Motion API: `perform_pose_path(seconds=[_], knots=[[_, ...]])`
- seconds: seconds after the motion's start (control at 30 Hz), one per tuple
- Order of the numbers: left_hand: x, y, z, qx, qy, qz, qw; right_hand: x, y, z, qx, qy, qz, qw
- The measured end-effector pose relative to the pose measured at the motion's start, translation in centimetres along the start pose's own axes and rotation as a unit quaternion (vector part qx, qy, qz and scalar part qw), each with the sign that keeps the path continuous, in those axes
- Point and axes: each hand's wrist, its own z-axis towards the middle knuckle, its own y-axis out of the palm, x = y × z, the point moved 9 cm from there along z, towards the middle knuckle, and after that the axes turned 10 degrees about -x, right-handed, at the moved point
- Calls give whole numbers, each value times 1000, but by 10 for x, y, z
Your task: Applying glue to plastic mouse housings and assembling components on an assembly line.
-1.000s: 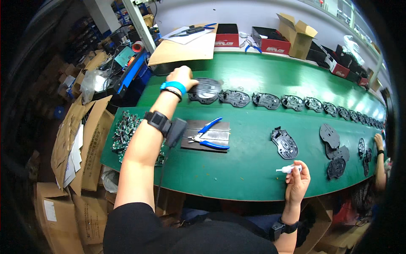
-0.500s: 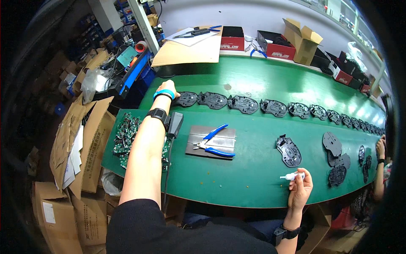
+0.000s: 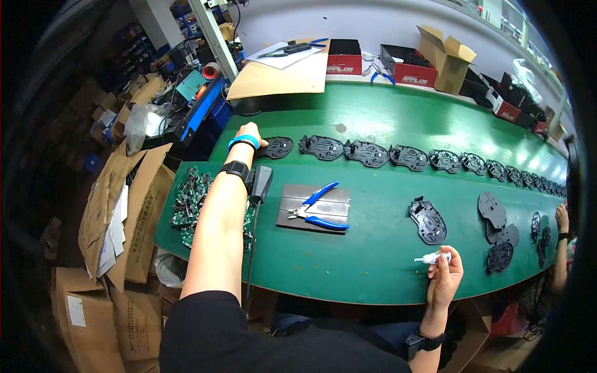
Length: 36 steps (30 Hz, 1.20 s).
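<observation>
My left hand reaches far forward to the left end of a row. Its thumb and fingers close on the edge of a black plastic mouse base; part of the grip is hidden behind the hand. At the near right, my right hand holds a small white dropper bottle above the green table, its thin tip pointing left. Another mouse base lies just beyond the bottle. To the right of my left hand, several more mouse bases stretch away in a line.
Blue-handled nippers rest on a grey metal plate. Small green circuit boards are heaped beside my left forearm, near a dark block with a cable. Loose black parts lie at right, close to another person's hand.
A gap has opened between the mouse base at my left hand and its neighbour, with the neighbouring bases slightly further right. My right hand keeps the bottle in about the same place.
</observation>
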Motion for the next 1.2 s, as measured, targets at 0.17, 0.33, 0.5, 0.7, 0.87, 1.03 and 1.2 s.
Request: perform_pose_path(seconds=[0.17,0.33,0.5,0.7,0.87,1.03,1.2], knots=[[18,-4,0,45,61,-7,997,-2,-3,-1,-6,-7,15,1000],[82,-34,-53,120,201,7,972,2,8,6,-7,13,36,999],[96,-29,-57,94,66,34,993,-4,3,1,-7,-10,43,999],[38,4,-34,10,-26,31,999,-4,2,-1,-13,-19,38,999],[32,5,-12,49,-6,16,999,-4,3,-2,-11,-10,43,999],[62,-3,-27,86,54,45,994,-3,2,-2,7,0,47,999],[154,-14,-98,152,295,-4,943,1,6,2,-12,3,70,997]])
